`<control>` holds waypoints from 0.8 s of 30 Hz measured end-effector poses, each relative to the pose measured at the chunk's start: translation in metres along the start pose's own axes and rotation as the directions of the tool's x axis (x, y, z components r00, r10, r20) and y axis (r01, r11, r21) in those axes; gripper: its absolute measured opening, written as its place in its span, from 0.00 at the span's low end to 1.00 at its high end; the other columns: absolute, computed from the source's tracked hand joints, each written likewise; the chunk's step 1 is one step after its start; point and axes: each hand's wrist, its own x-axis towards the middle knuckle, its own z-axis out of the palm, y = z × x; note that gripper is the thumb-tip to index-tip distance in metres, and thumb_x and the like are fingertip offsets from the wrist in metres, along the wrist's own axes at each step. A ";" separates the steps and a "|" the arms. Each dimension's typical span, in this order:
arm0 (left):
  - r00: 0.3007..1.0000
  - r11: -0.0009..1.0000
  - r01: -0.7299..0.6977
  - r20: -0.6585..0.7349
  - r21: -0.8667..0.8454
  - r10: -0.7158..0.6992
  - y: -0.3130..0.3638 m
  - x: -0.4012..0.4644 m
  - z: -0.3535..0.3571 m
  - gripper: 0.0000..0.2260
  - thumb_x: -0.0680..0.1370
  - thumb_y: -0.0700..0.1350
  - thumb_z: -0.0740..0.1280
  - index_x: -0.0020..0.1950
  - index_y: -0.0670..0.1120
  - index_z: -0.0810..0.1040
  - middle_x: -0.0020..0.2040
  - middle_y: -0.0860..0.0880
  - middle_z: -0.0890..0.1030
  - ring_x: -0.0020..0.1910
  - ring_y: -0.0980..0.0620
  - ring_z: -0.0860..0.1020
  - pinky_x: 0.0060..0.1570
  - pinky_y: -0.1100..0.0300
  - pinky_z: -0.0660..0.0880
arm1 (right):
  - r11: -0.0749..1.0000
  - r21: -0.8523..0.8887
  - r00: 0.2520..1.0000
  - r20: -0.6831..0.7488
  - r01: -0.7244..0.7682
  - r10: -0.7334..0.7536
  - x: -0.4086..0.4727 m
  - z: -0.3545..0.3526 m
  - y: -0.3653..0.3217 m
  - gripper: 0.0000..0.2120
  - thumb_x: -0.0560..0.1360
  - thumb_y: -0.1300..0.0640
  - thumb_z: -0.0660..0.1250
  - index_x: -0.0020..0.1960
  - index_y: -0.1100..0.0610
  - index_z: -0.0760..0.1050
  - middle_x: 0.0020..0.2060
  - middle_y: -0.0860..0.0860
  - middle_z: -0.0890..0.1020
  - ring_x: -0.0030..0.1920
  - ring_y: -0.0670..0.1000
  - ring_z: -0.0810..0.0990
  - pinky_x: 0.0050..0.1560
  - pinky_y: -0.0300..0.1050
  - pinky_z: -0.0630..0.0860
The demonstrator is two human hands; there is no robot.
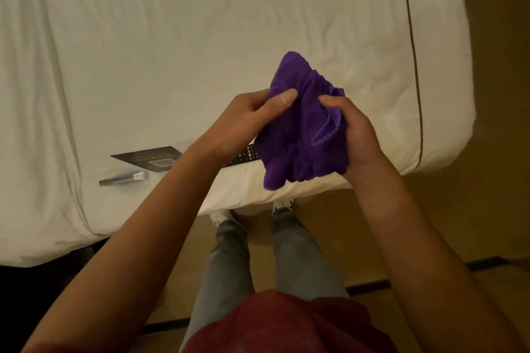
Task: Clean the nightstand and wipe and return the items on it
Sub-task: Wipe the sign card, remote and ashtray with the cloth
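Note:
A crumpled purple cloth hangs in the air above the near edge of the bed. My left hand pinches its left side with thumb on top. My right hand grips its right edge. On the bed below my left wrist lies a black remote control, partly hidden by my arm and the cloth. Left of it rest a dark card and a small silver tube-like item. The nightstand is out of view.
The white bed fills the upper view, with a dark piping line near its right edge. Below it are tan floor, my grey-trousered legs and white shoes. Dark strips cross the floor at lower right.

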 end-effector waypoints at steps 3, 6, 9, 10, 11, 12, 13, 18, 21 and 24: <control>0.988 0.996 -0.089 -0.128 0.024 0.091 0.026 -0.030 -0.014 0.14 0.80 0.55 0.69 0.59 0.46 0.82 0.53 0.49 0.87 0.53 0.51 0.85 0.49 0.57 0.82 | 0.998 0.059 0.990 0.140 -0.004 -0.004 -0.011 0.036 -0.008 0.17 0.76 0.52 0.67 0.62 0.58 0.82 0.58 0.58 0.84 0.60 0.59 0.83 0.64 0.55 0.80; 0.950 0.988 -0.154 -0.272 0.021 0.154 0.046 -0.059 -0.026 0.13 0.81 0.51 0.69 0.60 0.44 0.81 0.54 0.44 0.85 0.55 0.45 0.84 0.58 0.44 0.81 | 0.999 0.047 0.978 0.210 0.006 -0.016 -0.024 0.067 -0.011 0.20 0.73 0.48 0.69 0.62 0.56 0.81 0.59 0.58 0.84 0.61 0.58 0.83 0.62 0.55 0.79; 0.902 0.982 -0.185 -0.390 0.038 0.185 0.062 -0.086 -0.032 0.12 0.80 0.50 0.69 0.59 0.45 0.81 0.53 0.44 0.85 0.54 0.44 0.84 0.58 0.41 0.80 | 0.998 0.057 0.968 0.250 -0.001 -0.013 -0.039 0.093 -0.011 0.22 0.78 0.46 0.66 0.67 0.56 0.78 0.60 0.57 0.84 0.62 0.57 0.83 0.61 0.54 0.79; 0.880 0.979 -0.198 -0.432 0.039 0.195 0.066 -0.095 -0.033 0.12 0.80 0.51 0.69 0.59 0.44 0.81 0.53 0.43 0.84 0.54 0.44 0.83 0.58 0.40 0.79 | 0.998 0.068 0.965 0.263 -0.011 -0.008 -0.044 0.100 -0.011 0.22 0.81 0.45 0.63 0.69 0.56 0.76 0.62 0.56 0.84 0.63 0.57 0.83 0.61 0.53 0.80; 0.854 0.976 -0.214 -0.477 0.041 0.207 0.070 -0.103 -0.034 0.12 0.80 0.51 0.69 0.58 0.44 0.81 0.52 0.42 0.84 0.53 0.43 0.83 0.57 0.40 0.79 | 0.997 0.073 0.964 0.267 -0.018 -0.003 -0.049 0.105 -0.012 0.23 0.82 0.44 0.60 0.71 0.56 0.75 0.63 0.56 0.83 0.64 0.57 0.82 0.61 0.53 0.80; 0.825 0.972 -0.232 -0.520 0.042 0.219 0.073 -0.111 -0.035 0.12 0.80 0.51 0.69 0.57 0.44 0.80 0.51 0.42 0.83 0.53 0.42 0.82 0.56 0.40 0.79 | 0.997 0.072 0.967 0.255 -0.022 0.003 -0.054 0.110 -0.012 0.25 0.82 0.42 0.59 0.72 0.56 0.75 0.64 0.56 0.83 0.65 0.57 0.82 0.61 0.54 0.80; 0.799 0.968 -0.249 -0.557 0.040 0.228 0.076 -0.119 -0.037 0.12 0.80 0.52 0.69 0.56 0.44 0.80 0.51 0.41 0.83 0.53 0.41 0.82 0.56 0.40 0.79 | 0.997 0.070 0.971 0.239 -0.025 0.008 -0.059 0.114 -0.012 0.27 0.81 0.40 0.59 0.72 0.56 0.75 0.65 0.56 0.82 0.65 0.57 0.82 0.61 0.54 0.80; 0.712 0.949 -0.307 -0.678 -0.067 0.183 0.083 -0.155 -0.044 0.08 0.79 0.55 0.70 0.52 0.53 0.83 0.52 0.47 0.85 0.55 0.46 0.83 0.58 0.43 0.81 | 0.998 0.011 0.970 0.236 0.061 -0.062 -0.077 0.127 -0.014 0.32 0.81 0.34 0.57 0.74 0.54 0.74 0.69 0.57 0.79 0.70 0.60 0.78 0.68 0.58 0.77; 0.649 0.940 -0.336 -0.738 -0.062 0.183 0.092 -0.175 -0.048 0.08 0.78 0.58 0.70 0.50 0.55 0.83 0.51 0.48 0.85 0.54 0.47 0.83 0.58 0.44 0.81 | 0.997 -0.039 0.955 0.293 0.068 -0.054 -0.087 0.138 -0.021 0.34 0.79 0.30 0.57 0.75 0.52 0.72 0.71 0.55 0.78 0.71 0.58 0.77 0.66 0.57 0.78; 0.537 0.937 -0.348 -0.810 0.044 0.237 0.100 -0.194 -0.051 0.13 0.78 0.61 0.69 0.51 0.52 0.82 0.47 0.50 0.85 0.50 0.48 0.83 0.53 0.48 0.81 | 0.968 -0.217 0.928 0.371 0.127 -0.038 -0.098 0.151 -0.027 0.34 0.77 0.31 0.64 0.75 0.50 0.72 0.71 0.53 0.78 0.71 0.56 0.77 0.66 0.53 0.79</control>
